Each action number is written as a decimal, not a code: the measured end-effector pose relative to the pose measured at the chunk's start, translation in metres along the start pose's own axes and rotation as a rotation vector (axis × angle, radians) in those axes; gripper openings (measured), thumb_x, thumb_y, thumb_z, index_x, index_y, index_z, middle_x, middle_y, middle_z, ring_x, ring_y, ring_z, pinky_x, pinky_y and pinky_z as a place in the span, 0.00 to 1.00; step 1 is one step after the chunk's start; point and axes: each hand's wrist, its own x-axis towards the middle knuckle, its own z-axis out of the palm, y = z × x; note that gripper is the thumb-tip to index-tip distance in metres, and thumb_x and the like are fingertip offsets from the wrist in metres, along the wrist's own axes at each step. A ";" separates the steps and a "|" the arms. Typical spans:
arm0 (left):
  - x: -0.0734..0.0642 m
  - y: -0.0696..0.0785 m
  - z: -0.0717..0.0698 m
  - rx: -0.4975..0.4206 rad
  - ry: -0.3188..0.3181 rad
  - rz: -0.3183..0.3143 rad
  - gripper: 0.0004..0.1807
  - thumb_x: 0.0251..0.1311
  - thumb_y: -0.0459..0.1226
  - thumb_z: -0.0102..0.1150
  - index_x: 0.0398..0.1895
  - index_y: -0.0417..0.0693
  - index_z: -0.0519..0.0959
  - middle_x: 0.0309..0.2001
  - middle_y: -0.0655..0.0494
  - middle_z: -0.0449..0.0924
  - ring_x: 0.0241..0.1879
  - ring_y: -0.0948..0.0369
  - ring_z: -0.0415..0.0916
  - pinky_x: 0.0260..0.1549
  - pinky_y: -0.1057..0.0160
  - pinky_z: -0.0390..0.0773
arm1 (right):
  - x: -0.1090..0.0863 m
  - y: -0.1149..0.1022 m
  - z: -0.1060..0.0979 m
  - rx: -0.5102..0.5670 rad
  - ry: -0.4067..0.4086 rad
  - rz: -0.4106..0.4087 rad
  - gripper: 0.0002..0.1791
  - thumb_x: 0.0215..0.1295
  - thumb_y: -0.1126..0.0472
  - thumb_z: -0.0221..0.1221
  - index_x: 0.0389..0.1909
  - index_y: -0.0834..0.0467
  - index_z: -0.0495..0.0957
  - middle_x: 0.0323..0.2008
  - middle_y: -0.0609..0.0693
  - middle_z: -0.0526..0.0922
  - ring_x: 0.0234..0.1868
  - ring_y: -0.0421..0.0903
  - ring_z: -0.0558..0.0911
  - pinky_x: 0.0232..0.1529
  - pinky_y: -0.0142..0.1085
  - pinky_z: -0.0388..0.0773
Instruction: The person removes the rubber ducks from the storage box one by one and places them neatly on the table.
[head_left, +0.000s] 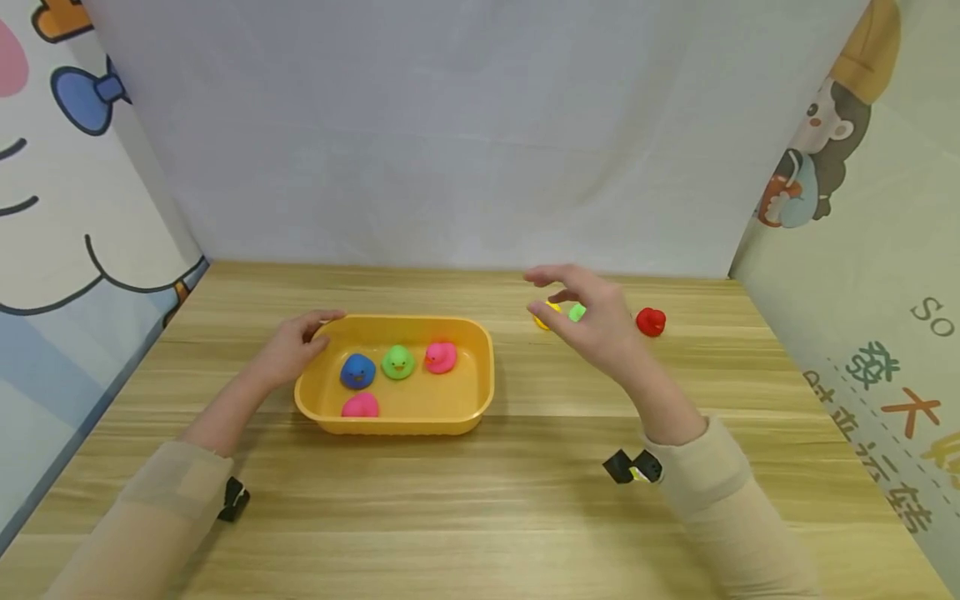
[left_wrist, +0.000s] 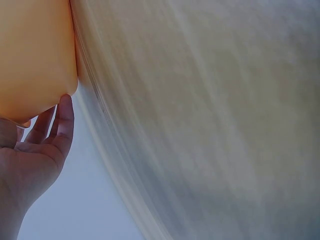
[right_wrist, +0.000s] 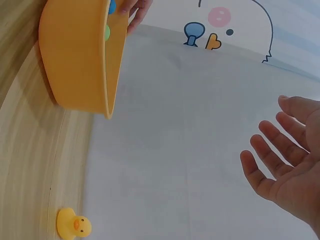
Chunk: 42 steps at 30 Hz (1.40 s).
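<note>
A yellow plastic basin [head_left: 405, 426] stands on the table at the centre left. Inside it lie a blue rubber duck [head_left: 357, 372], a green duck [head_left: 398, 362], a pink duck [head_left: 441, 357] and a second pink one [head_left: 361, 406] at the near wall. My left hand [head_left: 291, 350] holds the basin's far left corner, thumb over the rim and fingers along the outer wall. My right hand [head_left: 596, 321] hovers with spread, bent fingers and nothing between them. Behind it, partly hidden, are a yellow duck [right_wrist: 73, 224] and a green duck [head_left: 577, 312].
A red duck [head_left: 651, 322] sits to the right of my right hand. Beyond the wooden table [head_left: 450, 517] hangs a pale curtain [head_left: 465, 142], with printed cartoon panels at both sides.
</note>
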 end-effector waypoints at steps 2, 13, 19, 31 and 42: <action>0.000 0.000 0.000 -0.002 0.001 0.001 0.23 0.67 0.29 0.46 0.66 0.42 0.66 0.28 0.47 0.66 0.19 0.63 0.57 0.24 0.67 0.65 | 0.000 -0.004 0.004 0.006 -0.016 -0.004 0.19 0.56 0.67 0.65 0.51 0.59 0.78 0.47 0.52 0.82 0.48 0.46 0.79 0.46 0.39 0.78; -0.002 0.005 -0.003 -0.006 -0.020 -0.029 0.23 0.68 0.30 0.45 0.66 0.42 0.65 0.21 0.54 0.56 0.20 0.62 0.57 0.23 0.67 0.64 | 0.001 -0.018 0.032 0.077 -0.193 -0.022 0.23 0.57 0.63 0.65 0.55 0.59 0.76 0.54 0.51 0.78 0.54 0.46 0.77 0.49 0.39 0.77; -0.002 0.006 -0.003 0.001 -0.013 -0.031 0.23 0.68 0.29 0.45 0.66 0.43 0.66 0.21 0.54 0.56 0.20 0.61 0.57 0.23 0.67 0.64 | 0.003 -0.019 0.047 0.083 -0.328 -0.062 0.26 0.57 0.60 0.66 0.58 0.57 0.73 0.58 0.48 0.76 0.58 0.43 0.73 0.48 0.38 0.77; -0.001 0.004 -0.001 -0.009 -0.010 -0.029 0.23 0.67 0.29 0.45 0.66 0.43 0.66 0.25 0.51 0.61 0.20 0.61 0.57 0.24 0.67 0.66 | 0.004 -0.019 0.083 0.132 -0.492 -0.016 0.27 0.59 0.57 0.65 0.60 0.54 0.73 0.58 0.45 0.75 0.51 0.38 0.75 0.52 0.35 0.74; -0.001 0.001 -0.001 -0.030 -0.001 -0.002 0.23 0.67 0.28 0.46 0.65 0.42 0.67 0.46 0.37 0.72 0.25 0.59 0.62 0.27 0.68 0.68 | 0.004 -0.020 0.117 0.182 -0.566 -0.025 0.27 0.58 0.57 0.66 0.60 0.56 0.73 0.56 0.49 0.77 0.52 0.41 0.76 0.50 0.31 0.75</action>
